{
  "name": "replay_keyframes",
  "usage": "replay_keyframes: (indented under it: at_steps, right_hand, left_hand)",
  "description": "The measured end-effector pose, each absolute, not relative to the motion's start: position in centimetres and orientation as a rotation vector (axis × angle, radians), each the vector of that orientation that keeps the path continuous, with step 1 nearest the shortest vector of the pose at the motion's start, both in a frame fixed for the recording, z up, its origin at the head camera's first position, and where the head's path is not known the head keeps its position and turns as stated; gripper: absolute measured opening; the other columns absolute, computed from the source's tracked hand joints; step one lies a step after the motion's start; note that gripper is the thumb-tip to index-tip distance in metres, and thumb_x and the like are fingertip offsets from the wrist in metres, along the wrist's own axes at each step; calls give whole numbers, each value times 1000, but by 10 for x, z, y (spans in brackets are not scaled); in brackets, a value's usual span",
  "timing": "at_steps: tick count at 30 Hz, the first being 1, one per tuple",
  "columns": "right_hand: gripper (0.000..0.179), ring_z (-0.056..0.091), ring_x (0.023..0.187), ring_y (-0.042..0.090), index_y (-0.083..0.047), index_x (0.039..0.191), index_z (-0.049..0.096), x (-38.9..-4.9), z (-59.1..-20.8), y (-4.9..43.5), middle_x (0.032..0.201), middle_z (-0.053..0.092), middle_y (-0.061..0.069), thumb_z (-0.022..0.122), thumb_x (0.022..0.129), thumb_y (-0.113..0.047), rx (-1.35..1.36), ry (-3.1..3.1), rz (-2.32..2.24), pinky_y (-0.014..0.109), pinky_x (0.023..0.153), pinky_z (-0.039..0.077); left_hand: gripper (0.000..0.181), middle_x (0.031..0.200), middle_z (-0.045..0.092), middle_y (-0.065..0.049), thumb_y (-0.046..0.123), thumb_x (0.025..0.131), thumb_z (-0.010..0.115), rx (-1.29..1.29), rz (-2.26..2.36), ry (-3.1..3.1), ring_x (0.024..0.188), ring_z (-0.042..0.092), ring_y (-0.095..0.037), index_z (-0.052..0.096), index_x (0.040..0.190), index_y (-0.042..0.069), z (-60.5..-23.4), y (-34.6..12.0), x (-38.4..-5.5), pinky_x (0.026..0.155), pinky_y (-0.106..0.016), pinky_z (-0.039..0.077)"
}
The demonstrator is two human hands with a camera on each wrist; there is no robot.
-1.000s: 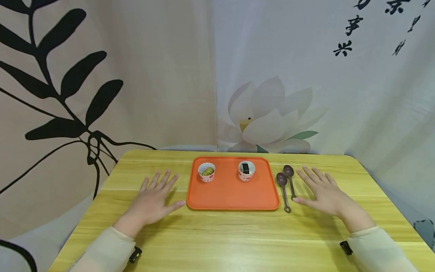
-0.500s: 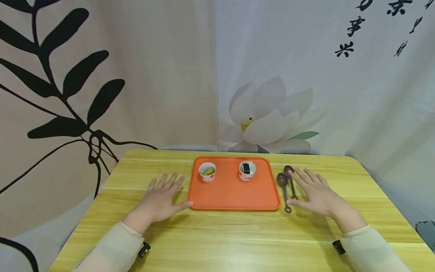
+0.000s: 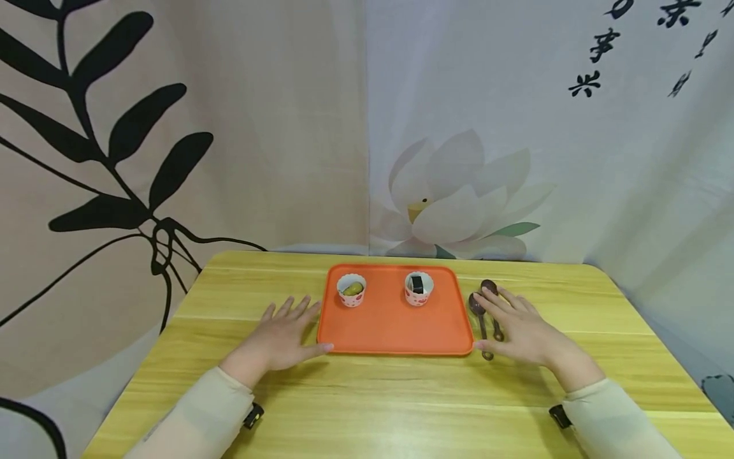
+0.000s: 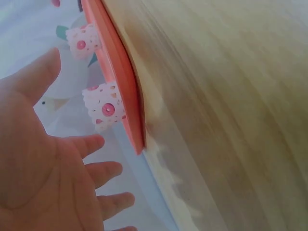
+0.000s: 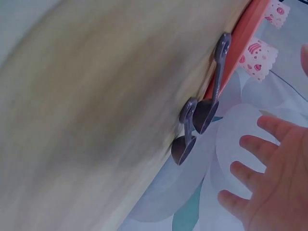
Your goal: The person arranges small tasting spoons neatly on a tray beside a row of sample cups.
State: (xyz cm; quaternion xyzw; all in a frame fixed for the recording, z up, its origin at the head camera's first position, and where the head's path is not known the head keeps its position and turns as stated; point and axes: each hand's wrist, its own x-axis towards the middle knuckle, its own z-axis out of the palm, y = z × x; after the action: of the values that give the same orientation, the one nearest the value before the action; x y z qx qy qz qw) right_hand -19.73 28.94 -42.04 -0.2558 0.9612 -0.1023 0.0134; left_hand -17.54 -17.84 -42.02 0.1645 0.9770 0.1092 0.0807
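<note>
Our left hand (image 3: 280, 342) and right hand (image 3: 523, 335), fingers spread, gripping nothing, flank the orange tray (image 3: 395, 330), lower center; a low right-hand sweep could scatter the spoons (image 5: 205, 114).

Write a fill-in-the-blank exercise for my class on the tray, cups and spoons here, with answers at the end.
1. The colour of the tray is ____.
2. The number of cups standing on the tray is ____.
3. Of the left and right cups in the head view, the one holding the yellow-green item is the ____ cup.
4. The hand nearer the dark spoons is the person's ____ hand.

Missing words: orange; two; left; right.
</note>
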Motion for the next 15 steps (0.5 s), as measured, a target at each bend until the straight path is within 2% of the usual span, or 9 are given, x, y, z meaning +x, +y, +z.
replay_keyframes:
  at_steps: [15]
  right_hand:
    - [92, 16, 148, 46, -7, 156, 36, -198, -423, 276, 161, 30, 17, 61, 89, -66, -806, 2914, -298, 66, 115, 12]
  left_hand:
    - [94, 164, 21, -16, 72, 89, 54, 540, 340, 2851, 148, 18, -49, 31, 158, 12, -422, -165, -184, 114, -69, 11]
